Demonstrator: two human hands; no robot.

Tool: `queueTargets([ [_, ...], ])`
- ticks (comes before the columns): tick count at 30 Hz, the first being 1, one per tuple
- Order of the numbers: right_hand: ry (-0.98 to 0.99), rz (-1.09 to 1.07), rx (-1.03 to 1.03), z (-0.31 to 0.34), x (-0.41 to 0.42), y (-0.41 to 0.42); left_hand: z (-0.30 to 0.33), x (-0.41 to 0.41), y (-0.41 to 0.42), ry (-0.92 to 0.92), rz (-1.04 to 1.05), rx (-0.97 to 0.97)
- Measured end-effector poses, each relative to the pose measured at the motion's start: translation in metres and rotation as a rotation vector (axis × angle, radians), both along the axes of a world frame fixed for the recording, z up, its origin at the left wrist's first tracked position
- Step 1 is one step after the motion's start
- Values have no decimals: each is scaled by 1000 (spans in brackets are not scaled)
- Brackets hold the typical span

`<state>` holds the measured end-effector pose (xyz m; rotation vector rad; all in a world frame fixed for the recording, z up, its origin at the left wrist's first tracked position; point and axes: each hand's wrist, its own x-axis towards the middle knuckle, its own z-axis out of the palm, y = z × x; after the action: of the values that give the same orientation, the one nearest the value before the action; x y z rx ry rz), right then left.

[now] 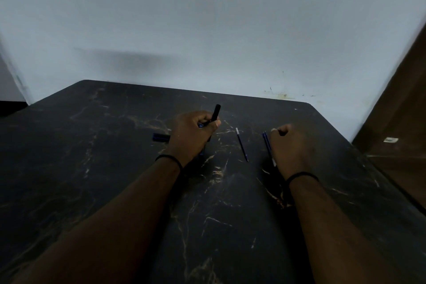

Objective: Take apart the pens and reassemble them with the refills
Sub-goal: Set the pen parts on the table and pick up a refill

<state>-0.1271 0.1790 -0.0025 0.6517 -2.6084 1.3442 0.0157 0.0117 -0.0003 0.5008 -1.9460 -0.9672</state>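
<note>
My left hand [192, 135] is closed around a black pen [216, 112] whose upper end sticks up above my fingers; a bit of blue shows inside the grip. My right hand [290, 147] hovers as a loose fist over the table, fingers curled, with nothing clearly in it. Two thin blue refills [267, 144] lie side by side just left of that hand, partly hidden by it. Between my hands lies a single blue refill [241, 144] with a white end. More dark blue pens [161, 137] lie left of my left hand, partly covered by it.
The table [103, 168] is black marble with pale veins and stands against a pale wall [207, 30]. A brown wooden surface [396, 134] rises at the right edge. Both of my wrists wear black bands.
</note>
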Motion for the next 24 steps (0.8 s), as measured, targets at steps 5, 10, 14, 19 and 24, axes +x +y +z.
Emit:
queueTargets([
  [5, 70, -21, 62, 0, 2, -3, -1, -1, -1, -3, 13, 3],
  [10, 133, 114, 255, 2, 22, -23, -1, 0, 1, -5, -24, 36],
  [14, 249, 151, 466, 1, 41, -31, -1, -1, 5, -15, -33, 32],
  [19, 215, 157, 502, 7, 52, -35, -4, -2, 4, 1, -15, -2],
  [24, 212, 196, 580, 13, 59, -34, -3, -2, 5, -57, 9, -51],
])
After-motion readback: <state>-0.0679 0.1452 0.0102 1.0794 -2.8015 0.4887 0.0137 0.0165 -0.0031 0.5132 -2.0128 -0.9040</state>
